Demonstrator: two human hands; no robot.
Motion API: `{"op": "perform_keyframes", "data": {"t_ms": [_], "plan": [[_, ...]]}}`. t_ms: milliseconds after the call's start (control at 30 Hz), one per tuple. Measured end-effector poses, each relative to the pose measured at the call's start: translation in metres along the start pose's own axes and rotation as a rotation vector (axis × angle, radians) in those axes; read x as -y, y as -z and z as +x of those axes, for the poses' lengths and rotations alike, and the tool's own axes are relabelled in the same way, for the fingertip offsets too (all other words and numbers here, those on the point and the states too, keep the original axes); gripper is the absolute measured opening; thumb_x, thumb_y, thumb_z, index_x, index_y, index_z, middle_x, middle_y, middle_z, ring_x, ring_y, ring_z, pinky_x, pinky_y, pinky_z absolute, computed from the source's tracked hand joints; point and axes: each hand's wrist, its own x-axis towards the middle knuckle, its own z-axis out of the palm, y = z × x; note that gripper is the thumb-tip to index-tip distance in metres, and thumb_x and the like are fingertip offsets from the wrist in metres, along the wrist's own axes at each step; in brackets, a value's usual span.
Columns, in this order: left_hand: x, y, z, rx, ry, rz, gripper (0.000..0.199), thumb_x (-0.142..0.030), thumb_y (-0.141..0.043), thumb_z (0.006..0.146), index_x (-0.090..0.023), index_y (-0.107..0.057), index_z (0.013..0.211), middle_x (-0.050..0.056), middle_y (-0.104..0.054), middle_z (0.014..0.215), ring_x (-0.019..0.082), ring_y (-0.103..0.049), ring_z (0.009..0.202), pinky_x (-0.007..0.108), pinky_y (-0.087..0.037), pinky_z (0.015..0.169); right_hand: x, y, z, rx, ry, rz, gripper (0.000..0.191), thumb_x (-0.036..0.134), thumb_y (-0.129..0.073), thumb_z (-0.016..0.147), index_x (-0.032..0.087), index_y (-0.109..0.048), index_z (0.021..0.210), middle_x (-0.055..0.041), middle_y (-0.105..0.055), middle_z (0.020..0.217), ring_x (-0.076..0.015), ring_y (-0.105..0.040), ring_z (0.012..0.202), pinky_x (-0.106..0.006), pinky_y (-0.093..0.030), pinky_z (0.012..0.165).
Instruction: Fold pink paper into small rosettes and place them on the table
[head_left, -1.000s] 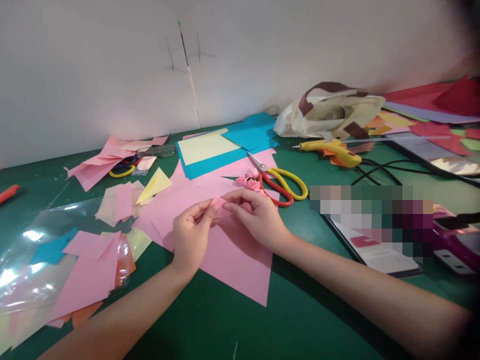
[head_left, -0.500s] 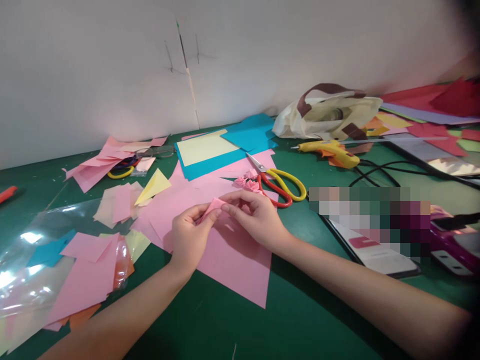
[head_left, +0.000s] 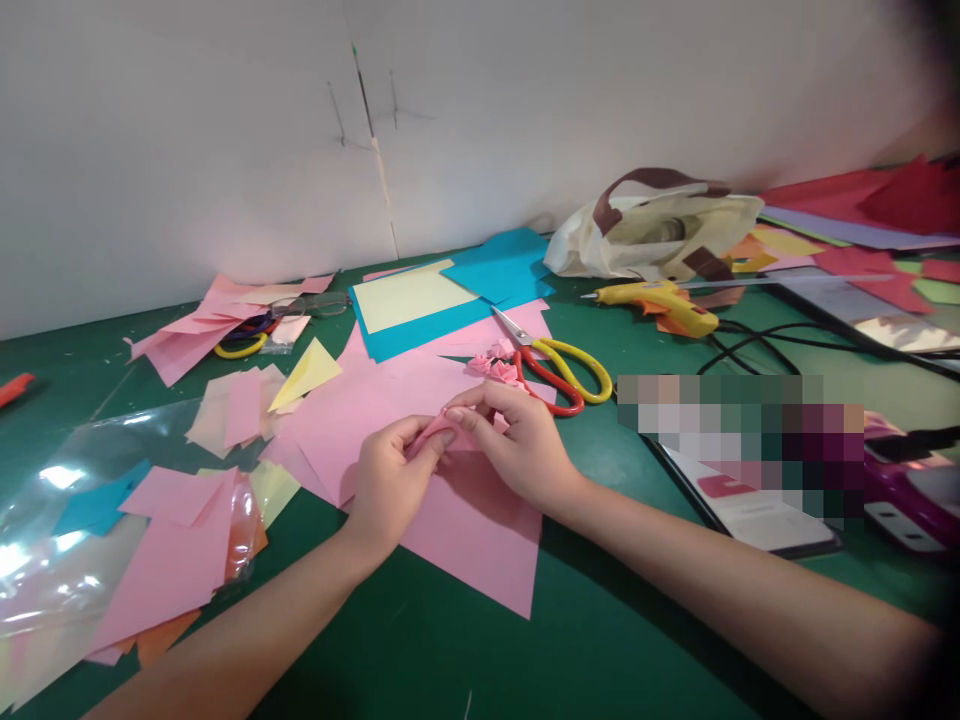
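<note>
Paper piece [head_left: 433,430], small and pink, is at the centre of the frame, between both hands and above a large pink sheet [head_left: 480,555]. Left hand [head_left: 394,480]: grip closed, thumb over curled fingers, paper pinched between. Right hand [head_left: 525,445]: grip closed to a narrow pinch, thumb and fingertips at the paper's upper right end.

Step in hand is judged to be shaping by finger pressure. Sound practice: let the left pinch anchor the paper while the right thumb works the edge; align edges before pressing; apply light, even pressure, since thin paper may crumple or take a stray crease. Fingers should keep clear of the scissors [head_left: 527,348] just beyond the right hand.

Limits of inspection: the fingers cover most of the paper piece, so its folds cannot be verified. Whether the right hand touches the red handle cannot be told. Small pink folded shapes [head_left: 499,368] sit partly behind the scissors. Mosaic blocks obscure part of the phone [head_left: 772,522] at right. The purple object [head_left: 911,500] at the right edge is unidentified; both forearms run out of frame.
</note>
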Motion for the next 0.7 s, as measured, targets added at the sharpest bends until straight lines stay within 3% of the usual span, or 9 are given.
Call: {"op": "perform_keyframes", "data": {"t_ms": [133,267,467,533,700], "plan": [[0.0000,-0.0006,0.0000,0.000,0.020,-0.012,0.012,-0.028,-0.063,0.077,-0.020,-0.070,0.072,0.001,-0.067,0.059,0.017,-0.063,0.059,0.028,-0.051,0.060,-0.0007,-0.0007,-0.0020,-0.008,-0.056,-0.048,0.015,0.025,-0.058,0.084,0.019,-0.071,0.078,0.0045,-0.051,0.049,-0.0090,-0.036,0.044,-0.025,-0.030,0.043],[-0.0010,-0.0013,0.0006,0.008,0.021,-0.055,0.010,-0.021,-0.067,0.071,-0.020,-0.072,0.080,0.002,-0.074,0.077,0.019,-0.066,0.073,0.030,-0.052,0.069,0.0005,-0.0002,-0.0035,-0.035,-0.052,-0.030,0.016,0.023,-0.056,0.085,0.019,-0.070,0.078,0.0032,-0.055,0.053,-0.0090,-0.041,0.046,-0.024,-0.034,0.046],[-0.0013,-0.0019,0.0029,-0.159,0.087,-0.202,0.020,-0.028,-0.075,0.066,-0.017,-0.070,0.082,0.002,-0.074,0.079,0.017,-0.067,0.075,0.026,-0.054,0.069,0.0008,0.0003,-0.0016,-0.125,-0.073,0.027,0.017,0.029,-0.054,0.087,0.017,-0.061,0.079,0.0076,-0.038,0.048,-0.0079,-0.035,0.044,-0.023,-0.030,0.044],[-0.0005,-0.0022,0.0033,-0.178,0.081,-0.226,0.021,-0.028,-0.074,0.067,-0.017,-0.070,0.084,0.003,-0.074,0.082,0.017,-0.067,0.076,0.026,-0.054,0.070,-0.0002,0.0004,-0.0004,-0.077,-0.102,0.062,0.018,0.033,-0.053,0.088,0.017,-0.057,0.080,0.0063,-0.043,0.052,-0.0084,-0.040,0.047,-0.023,-0.032,0.046],[-0.0016,-0.0021,0.0016,-0.090,0.012,-0.154,0.017,-0.025,-0.071,0.070,-0.018,-0.071,0.085,0.004,-0.074,0.087,0.019,-0.067,0.084,0.029,-0.053,0.078,-0.0014,0.0004,0.0004,-0.002,-0.029,0.071,0.016,0.029,-0.055,0.087,0.018,-0.058,0.075,0.0011,-0.057,0.064,-0.0107,-0.052,0.058,-0.023,-0.041,0.053]]}}
